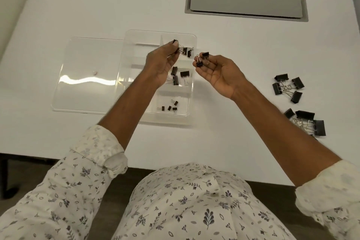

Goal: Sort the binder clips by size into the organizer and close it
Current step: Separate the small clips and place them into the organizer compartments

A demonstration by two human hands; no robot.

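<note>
White desk (78, 6): left hand (161, 62) pinches clip (175, 41) over organizer (136, 34).

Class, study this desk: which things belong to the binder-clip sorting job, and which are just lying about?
Job: organizer, open lid, sorted clips, single clip pinched by left hand, two clips held by right hand, unsorted clips.
Just there: grey hatch, white table.

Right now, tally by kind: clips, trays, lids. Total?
Binder clips: 19 seen, counting 1 in the left hand and 2 in the right hand
Organizer: 1
Lid: 1
Total: 21; the right forearm may hide more clips.
</note>
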